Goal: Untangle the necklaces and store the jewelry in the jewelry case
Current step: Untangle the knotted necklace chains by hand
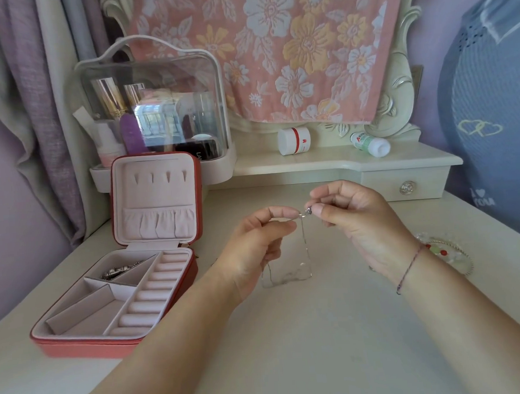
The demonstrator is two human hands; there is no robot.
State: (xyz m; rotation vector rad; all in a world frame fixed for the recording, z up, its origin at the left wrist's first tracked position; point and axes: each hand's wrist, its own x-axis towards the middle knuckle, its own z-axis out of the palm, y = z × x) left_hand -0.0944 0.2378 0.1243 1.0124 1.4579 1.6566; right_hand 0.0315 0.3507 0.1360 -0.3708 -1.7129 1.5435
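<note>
Necklace (305, 249) of fine silver chain hangs above a cream dressing table (291, 332), its top end pinched by the left hand (256, 249) and right hand (354, 221), fingertips almost meeting. The chain's long axis runs straight down to a slack loop near the tabletop. At left a red jewelry case (118, 293) lies open, lid upright; beyond stand a clear cosmetics box (152, 106), a floral towel (273, 43) and lilac walls.

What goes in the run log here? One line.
left hand: pinches necklace | right hand: pinches pendant | jewelry case: open
</note>
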